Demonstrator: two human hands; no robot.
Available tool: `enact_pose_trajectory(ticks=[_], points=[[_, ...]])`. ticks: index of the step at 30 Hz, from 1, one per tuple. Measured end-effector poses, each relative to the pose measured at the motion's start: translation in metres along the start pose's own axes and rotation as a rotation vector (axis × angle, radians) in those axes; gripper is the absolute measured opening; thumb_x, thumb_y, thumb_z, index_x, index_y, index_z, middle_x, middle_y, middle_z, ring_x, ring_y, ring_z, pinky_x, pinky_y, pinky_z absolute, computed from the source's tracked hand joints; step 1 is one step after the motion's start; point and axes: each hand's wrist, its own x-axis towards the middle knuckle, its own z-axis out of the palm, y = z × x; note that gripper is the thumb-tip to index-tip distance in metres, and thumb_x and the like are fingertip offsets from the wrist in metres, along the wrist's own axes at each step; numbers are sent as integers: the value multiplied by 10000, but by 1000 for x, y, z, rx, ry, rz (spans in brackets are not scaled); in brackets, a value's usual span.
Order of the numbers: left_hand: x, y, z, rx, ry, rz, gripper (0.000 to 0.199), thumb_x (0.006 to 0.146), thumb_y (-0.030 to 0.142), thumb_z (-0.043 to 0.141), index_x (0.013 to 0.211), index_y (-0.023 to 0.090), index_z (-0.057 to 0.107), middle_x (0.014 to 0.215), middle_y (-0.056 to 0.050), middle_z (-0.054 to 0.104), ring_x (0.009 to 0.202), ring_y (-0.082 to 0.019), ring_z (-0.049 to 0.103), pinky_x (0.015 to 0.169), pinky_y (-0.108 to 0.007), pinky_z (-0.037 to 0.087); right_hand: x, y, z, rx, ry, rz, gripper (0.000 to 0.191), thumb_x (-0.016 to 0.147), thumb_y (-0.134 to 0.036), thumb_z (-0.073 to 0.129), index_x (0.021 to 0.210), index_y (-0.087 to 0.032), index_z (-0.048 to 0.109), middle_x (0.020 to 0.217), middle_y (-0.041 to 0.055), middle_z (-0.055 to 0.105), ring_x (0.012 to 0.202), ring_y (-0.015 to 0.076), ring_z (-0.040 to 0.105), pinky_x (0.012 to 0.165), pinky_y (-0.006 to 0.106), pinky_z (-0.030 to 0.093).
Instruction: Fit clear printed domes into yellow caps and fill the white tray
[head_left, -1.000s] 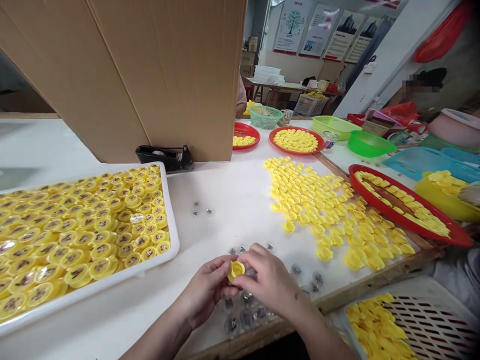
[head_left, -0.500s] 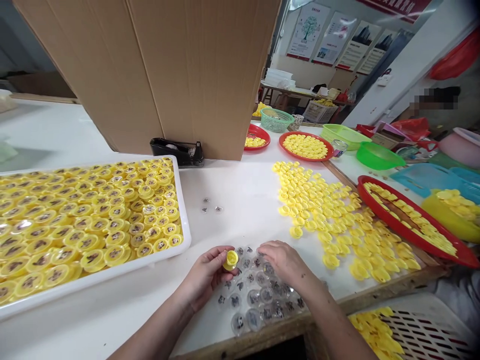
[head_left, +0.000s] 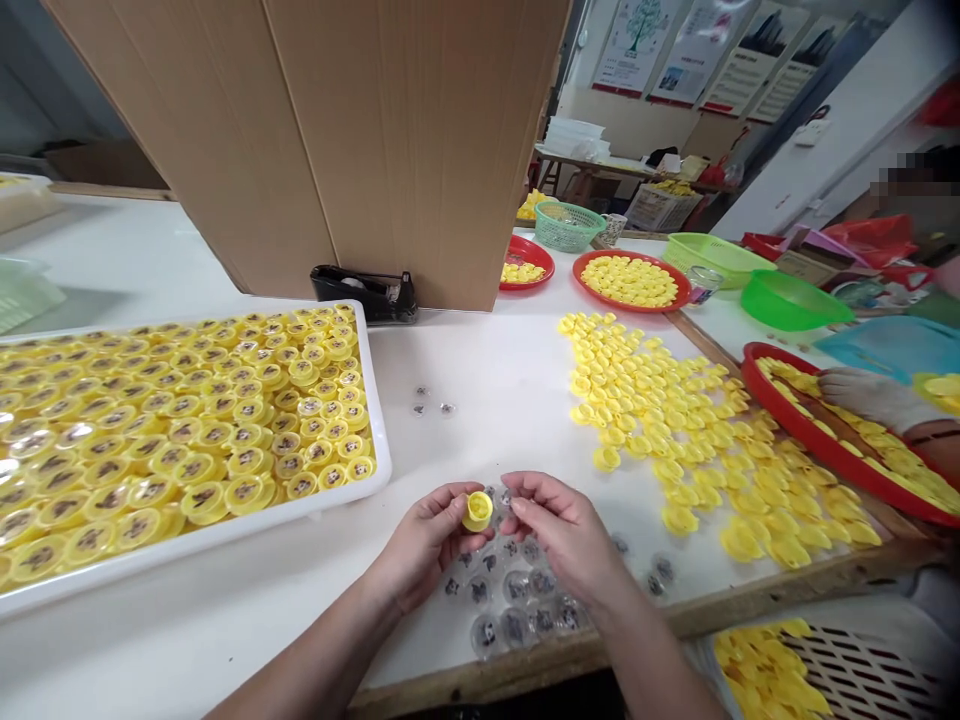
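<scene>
Near the table's front edge, my left hand pinches a small round yellow cup, its hollow side facing up. Just right of it, my right hand has thumb and forefinger closed on a small clear disc with a dark picture. Beneath and between both hands lie several clear round pieces with dark pictures. A white tray on the left is filled with yellow cups topped with picture discs. Loose yellow pieces spread over the table on the right.
A tape dispenser stands before a tall cardboard box. Red plates and green baskets stand behind. At the right, another person's gloved hand reaches over a red tray. A crate sits below the edge.
My right hand has lifted from the clear pieces with a disc and come close to the yellow cup. Another person's gloved hand has appeared over the red tray. The view has shifted slightly.
</scene>
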Motion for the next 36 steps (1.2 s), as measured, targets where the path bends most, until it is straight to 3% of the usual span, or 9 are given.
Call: enact_pose_trajectory(ticks=[6,10,13,15,18,21,27,32,36], points=[[-3,4,1,5,-52,47,340,791,273,655,1069,89,589,835,-89,660,734,-128,619,679,-211,491,1,9,26,-119,42,-20,192,826,-322,602,974,-202,584,852,17,606,664,136,618,624,270,523],[-2,4,1,7,-47,82,299,749,278,703,988,118,620,840,-50,647,659,-84,576,649,-205,466,-1,5,24,-440,41,-270,139,843,-259,579,976,-225,605,977,38,557,693,135,613,623,280,529],[-2,3,0,15,-56,115,271,738,276,715,954,131,639,837,-38,647,663,-76,563,657,-208,458,-2,-1,21,-697,5,-498,260,873,-179,520,1115,-250,583,957,48,555,805,158,602,702,295,514],[-2,3,0,23,-49,122,267,735,275,718,952,134,652,842,-39,651,699,-87,572,664,-209,460,-2,-5,18,-786,-75,-564,310,890,-150,479,1175,-243,559,1006,68,544,888,168,589,757,298,508],[-3,3,-1,17,-33,96,304,737,291,715,995,137,664,896,-61,672,773,-115,603,702,-224,479,-2,-14,12,-849,-229,-537,363,888,-99,446,1221,-224,520,1131,91,512,1009,178,552,838,299,491],[-4,4,-1,-11,-52,45,362,732,305,720,1051,143,661,926,-75,690,798,-132,630,775,-259,492,-1,-23,8,-895,-289,-488,369,888,-69,409,1205,-228,511,1114,81,526,989,175,556,834,317,487],[-5,4,-1,-4,-48,60,352,690,249,757,1025,177,675,955,-53,693,845,-142,631,793,-263,492,-2,-26,7,-885,-219,-489,223,880,-143,478,1077,-228,541,960,51,569,839,172,575,708,317,487],[-4,3,-2,35,-97,138,305,697,217,749,989,168,678,854,-40,688,719,-98,606,730,-237,475,-5,-21,7,-832,-174,-523,314,858,-119,492,1151,-228,519,959,54,593,830,163,582,724,303,504],[-5,2,-1,46,-135,175,390,686,206,755,1061,187,652,894,-42,676,788,-122,600,745,-250,465,-8,-21,7,-800,-140,-532,279,843,-138,543,1110,-222,547,950,47,614,836,159,599,727,283,515]])
